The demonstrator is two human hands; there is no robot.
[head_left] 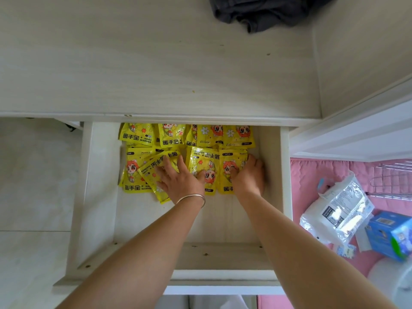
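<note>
Left hand (178,178) and right hand (249,178) partly cover packets (137,136); desk (156,74) hides others.

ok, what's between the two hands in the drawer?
Head view: one yellow hand-warmer packet lies flat between the left hand and the right hand, with the left thumb on its edge.

L hand (179,182) | R hand (248,178) | on warmer pkts (201,162) (yellow) | in drawer (142,219)
</note>
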